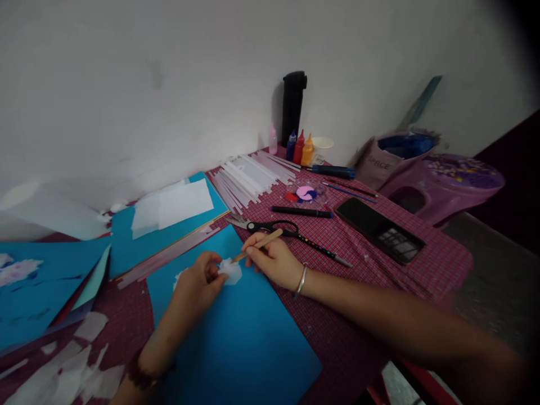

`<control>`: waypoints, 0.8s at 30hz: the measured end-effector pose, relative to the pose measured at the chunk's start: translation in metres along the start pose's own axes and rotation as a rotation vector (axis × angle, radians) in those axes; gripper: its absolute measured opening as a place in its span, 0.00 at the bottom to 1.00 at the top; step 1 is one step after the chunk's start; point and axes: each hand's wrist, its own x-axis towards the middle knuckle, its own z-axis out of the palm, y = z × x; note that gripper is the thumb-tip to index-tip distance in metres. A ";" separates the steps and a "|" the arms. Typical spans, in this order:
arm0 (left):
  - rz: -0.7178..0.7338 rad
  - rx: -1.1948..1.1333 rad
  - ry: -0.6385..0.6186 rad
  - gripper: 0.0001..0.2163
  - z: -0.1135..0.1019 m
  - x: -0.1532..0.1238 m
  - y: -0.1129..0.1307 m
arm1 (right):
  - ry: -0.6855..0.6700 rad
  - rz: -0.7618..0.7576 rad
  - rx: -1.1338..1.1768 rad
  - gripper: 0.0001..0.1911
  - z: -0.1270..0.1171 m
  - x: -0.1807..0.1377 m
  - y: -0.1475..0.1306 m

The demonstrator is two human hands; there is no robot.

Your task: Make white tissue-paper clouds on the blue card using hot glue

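A flat wooden stick, like an ice-cream stick, is pinched in my right hand, its lower tip touching a small piece of white paper. My left hand grips that paper at its left edge between thumb and fingers. Both hands are over a blue sheet lying on the table. Another bit of white shows just behind my left hand, mostly hidden. Black-handled scissors and a dotted black pen lie beyond my right hand.
Paper strips, a paint palette, paint bottles and a black flask stand or lie toward the wall. A phone rests at the right. Paper scraps lie front left, beside a blue card.
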 end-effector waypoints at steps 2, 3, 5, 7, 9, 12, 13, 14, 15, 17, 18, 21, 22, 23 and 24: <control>-0.014 0.017 0.001 0.12 -0.002 -0.001 0.001 | 0.015 -0.053 0.006 0.03 -0.001 -0.005 -0.002; -0.018 0.024 0.004 0.12 -0.002 -0.001 0.001 | 0.004 -0.080 -0.012 0.03 -0.002 -0.007 -0.003; -0.017 0.017 0.004 0.11 0.000 0.000 0.001 | -0.038 -0.135 -0.097 0.05 -0.002 -0.011 -0.004; -0.010 -0.008 -0.003 0.12 0.001 0.001 0.001 | -0.079 -0.189 -0.218 0.06 -0.001 -0.013 -0.004; 0.005 -0.028 -0.004 0.12 0.003 0.000 0.001 | -0.106 -0.234 -0.326 0.09 0.001 -0.012 -0.003; 0.026 -0.004 -0.010 0.11 0.002 -0.002 0.005 | -0.126 -0.295 -0.430 0.13 0.003 -0.011 -0.001; 0.032 0.020 -0.021 0.11 0.001 -0.003 0.006 | -0.124 -0.310 -0.450 0.13 0.003 -0.011 0.000; 0.040 0.048 -0.039 0.11 0.000 -0.004 0.007 | -0.122 -0.323 -0.464 0.13 0.003 -0.011 0.000; 0.053 0.074 -0.058 0.12 -0.001 -0.005 0.008 | -0.119 -0.333 -0.474 0.12 0.004 -0.011 0.000; 0.086 0.108 -0.085 0.14 -0.004 -0.006 0.008 | -0.117 -0.338 -0.482 0.11 0.004 -0.011 0.000; 0.102 0.114 -0.088 0.15 -0.005 -0.007 0.006 | -0.116 -0.336 -0.483 0.10 0.004 -0.011 0.000; 0.147 0.134 -0.067 0.18 -0.010 -0.009 0.003 | -0.116 -0.317 -0.500 0.08 0.004 -0.012 0.000; 0.154 0.153 -0.069 0.18 -0.011 -0.010 0.002 | -0.117 -0.316 -0.512 0.08 0.004 -0.013 0.000; 0.155 0.177 -0.075 0.19 -0.012 -0.011 0.002 | -0.120 -0.319 -0.523 0.08 0.004 -0.013 0.000; 0.152 0.203 -0.084 0.19 -0.012 -0.011 0.003 | -0.125 -0.322 -0.531 0.08 0.004 -0.014 0.000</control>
